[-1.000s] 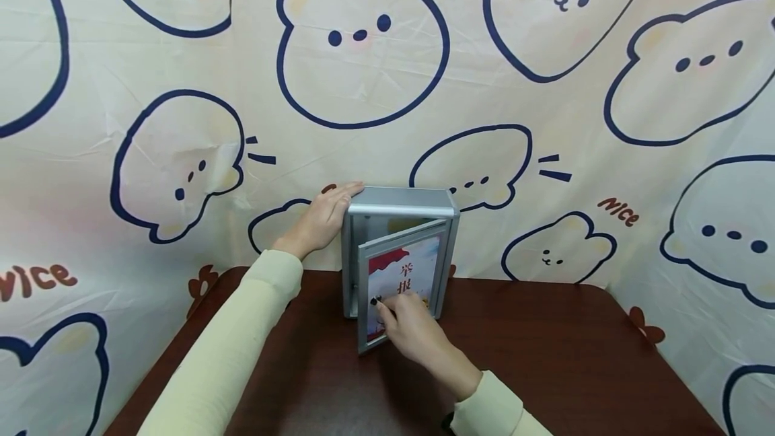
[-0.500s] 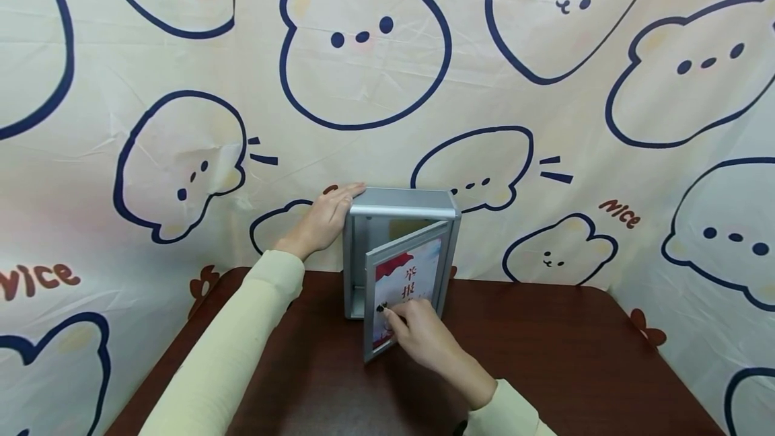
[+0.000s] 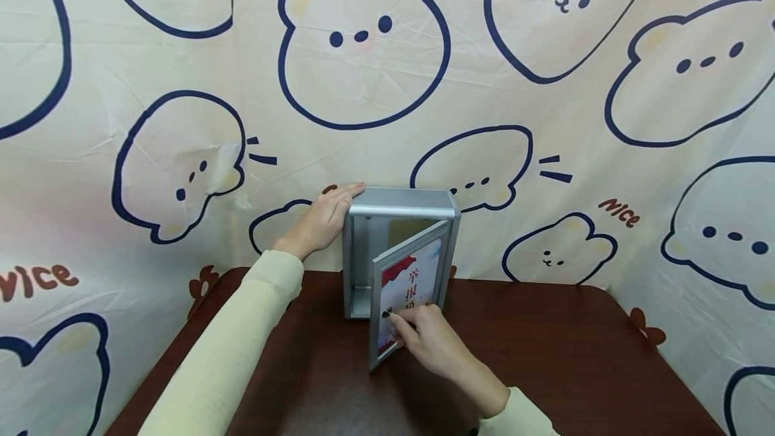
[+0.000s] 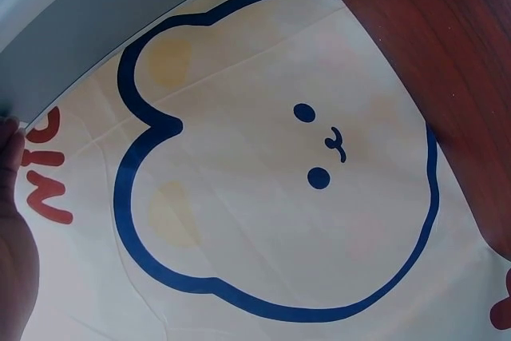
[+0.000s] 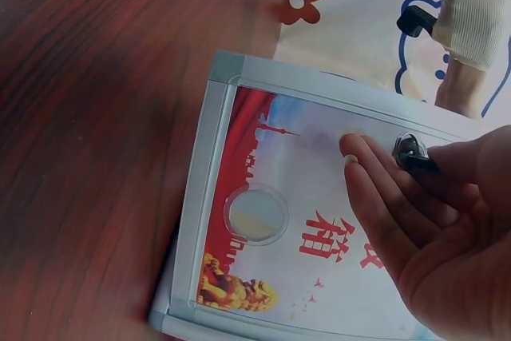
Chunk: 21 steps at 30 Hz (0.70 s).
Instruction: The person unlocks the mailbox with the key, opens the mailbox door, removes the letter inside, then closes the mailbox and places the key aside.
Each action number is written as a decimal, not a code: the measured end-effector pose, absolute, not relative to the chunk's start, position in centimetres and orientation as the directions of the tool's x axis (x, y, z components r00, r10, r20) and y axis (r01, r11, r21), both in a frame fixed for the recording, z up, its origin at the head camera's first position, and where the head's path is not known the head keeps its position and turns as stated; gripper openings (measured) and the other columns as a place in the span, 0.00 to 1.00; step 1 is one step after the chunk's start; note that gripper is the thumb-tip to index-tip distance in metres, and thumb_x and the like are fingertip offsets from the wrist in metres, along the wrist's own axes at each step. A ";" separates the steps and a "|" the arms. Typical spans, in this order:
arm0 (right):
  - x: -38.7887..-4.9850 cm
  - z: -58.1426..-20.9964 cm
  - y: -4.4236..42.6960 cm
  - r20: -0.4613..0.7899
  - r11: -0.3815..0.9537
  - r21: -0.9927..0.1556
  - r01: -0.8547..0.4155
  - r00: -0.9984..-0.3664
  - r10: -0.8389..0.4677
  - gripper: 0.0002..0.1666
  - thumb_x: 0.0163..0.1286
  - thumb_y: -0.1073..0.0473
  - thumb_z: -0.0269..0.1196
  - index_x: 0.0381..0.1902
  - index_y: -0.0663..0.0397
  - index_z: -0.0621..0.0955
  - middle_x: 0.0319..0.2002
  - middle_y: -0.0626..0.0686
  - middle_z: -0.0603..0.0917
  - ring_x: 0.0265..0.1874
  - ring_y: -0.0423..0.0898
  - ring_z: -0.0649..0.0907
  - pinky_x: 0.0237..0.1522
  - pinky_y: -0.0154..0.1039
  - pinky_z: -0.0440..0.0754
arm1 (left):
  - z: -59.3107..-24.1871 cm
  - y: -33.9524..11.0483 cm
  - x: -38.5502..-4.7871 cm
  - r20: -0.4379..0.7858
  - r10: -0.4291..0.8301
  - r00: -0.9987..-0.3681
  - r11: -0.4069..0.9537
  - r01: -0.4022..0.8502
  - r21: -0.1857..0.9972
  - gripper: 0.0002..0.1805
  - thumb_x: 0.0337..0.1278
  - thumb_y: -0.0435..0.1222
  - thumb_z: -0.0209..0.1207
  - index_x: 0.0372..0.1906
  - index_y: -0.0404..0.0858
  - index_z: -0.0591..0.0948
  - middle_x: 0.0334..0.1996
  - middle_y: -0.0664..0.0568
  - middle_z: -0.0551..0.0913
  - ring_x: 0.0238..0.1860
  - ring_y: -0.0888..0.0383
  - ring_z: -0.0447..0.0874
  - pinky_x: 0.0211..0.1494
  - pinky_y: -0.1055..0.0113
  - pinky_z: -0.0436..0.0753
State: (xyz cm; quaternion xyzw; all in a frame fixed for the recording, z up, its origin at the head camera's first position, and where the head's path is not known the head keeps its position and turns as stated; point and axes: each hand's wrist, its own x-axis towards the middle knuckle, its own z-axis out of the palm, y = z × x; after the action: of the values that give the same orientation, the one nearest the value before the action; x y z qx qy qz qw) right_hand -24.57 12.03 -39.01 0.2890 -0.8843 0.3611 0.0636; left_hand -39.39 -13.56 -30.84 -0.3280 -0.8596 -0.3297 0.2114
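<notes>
A grey metal box (image 3: pixel 402 199) stands upright on the table with its front door (image 3: pixel 416 264) swung partway out, hinged on the right. The door carries a printed sheet with red characters and a round window (image 5: pixel 256 215). My left hand (image 3: pixel 322 221) rests on the box's top left corner, fingers laid over the edge. At the door's free edge my right hand (image 3: pixel 434 343) pinches a black-headed key (image 5: pixel 420 163) between thumb and index finger, at the round lock (image 5: pixel 409 144). The other fingers of that hand reach along the door's face. Part of the key is hidden by the thumb.
A dark brown wooden table (image 3: pixel 545 348) lies under the box. Close behind it hangs a cream cloth backdrop (image 3: pixel 363 153) printed with blue-outlined bears, and it continues along both sides.
The door has swung further out, its free edge moving right and toward me, as my right hand pulls with the key. My left hand and the box have stayed in place.
</notes>
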 end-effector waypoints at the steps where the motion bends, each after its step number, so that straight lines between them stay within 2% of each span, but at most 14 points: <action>1: -24.5 -39.0 12.1 0.318 0.570 -0.607 -0.554 -0.827 -0.465 0.21 0.80 0.59 0.56 0.27 0.57 0.87 0.20 0.39 0.80 0.21 0.32 0.78 0.22 0.30 0.76 | -30.8 -13.6 -39.4 0.580 0.425 -0.695 0.567 0.704 0.428 0.29 0.83 0.46 0.32 0.77 0.41 0.68 0.77 0.54 0.66 0.78 0.54 0.60 0.80 0.51 0.60; 6: -24.3 -38.9 12.5 0.303 0.572 -0.612 -0.547 -0.830 -0.469 0.22 0.80 0.58 0.56 0.25 0.56 0.86 0.19 0.41 0.81 0.21 0.33 0.78 0.21 0.31 0.75 | -30.7 -13.6 -39.4 0.578 0.427 -0.696 0.574 0.702 0.422 0.29 0.83 0.46 0.32 0.77 0.41 0.68 0.77 0.53 0.66 0.78 0.54 0.60 0.80 0.51 0.60; 10: -24.2 -38.9 12.8 0.290 0.564 -0.627 -0.537 -0.833 -0.471 0.22 0.81 0.58 0.56 0.25 0.57 0.85 0.20 0.46 0.83 0.22 0.37 0.81 0.21 0.31 0.76 | -30.7 -13.6 -39.4 0.578 0.425 -0.696 0.574 0.702 0.423 0.29 0.83 0.46 0.32 0.77 0.41 0.68 0.77 0.54 0.66 0.78 0.55 0.60 0.79 0.52 0.60; 13: -24.2 -38.9 12.9 0.279 0.556 -0.640 -0.530 -0.835 -0.474 0.23 0.81 0.57 0.55 0.25 0.56 0.85 0.20 0.44 0.82 0.23 0.39 0.82 0.21 0.31 0.75 | -30.7 -13.5 -39.4 0.575 0.425 -0.699 0.575 0.700 0.425 0.29 0.83 0.46 0.32 0.77 0.41 0.68 0.77 0.54 0.66 0.78 0.55 0.60 0.79 0.52 0.60; 17: -24.1 -38.9 13.1 0.263 0.556 -0.646 -0.523 -0.836 -0.481 0.24 0.81 0.57 0.55 0.22 0.53 0.83 0.20 0.41 0.82 0.22 0.36 0.81 0.20 0.31 0.75 | -30.7 -13.5 -39.4 0.567 0.425 -0.706 0.581 0.692 0.428 0.29 0.83 0.46 0.31 0.77 0.42 0.67 0.77 0.54 0.66 0.78 0.54 0.60 0.79 0.51 0.60; 21: -24.0 -38.8 13.3 0.248 0.549 -0.663 -0.510 -0.840 -0.482 0.23 0.81 0.57 0.56 0.24 0.55 0.85 0.23 0.47 0.86 0.24 0.38 0.82 0.22 0.31 0.76 | -30.7 -13.5 -39.3 0.561 0.422 -0.712 0.588 0.686 0.429 0.29 0.83 0.46 0.31 0.78 0.42 0.67 0.78 0.54 0.65 0.78 0.54 0.60 0.79 0.51 0.60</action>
State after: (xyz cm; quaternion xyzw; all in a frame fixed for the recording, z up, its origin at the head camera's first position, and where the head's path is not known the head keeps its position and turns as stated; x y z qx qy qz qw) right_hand -23.97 13.35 -38.80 0.2818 -0.8797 0.3825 0.0187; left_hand -39.31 -13.50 -30.69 -0.3191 -0.8674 -0.3224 0.2047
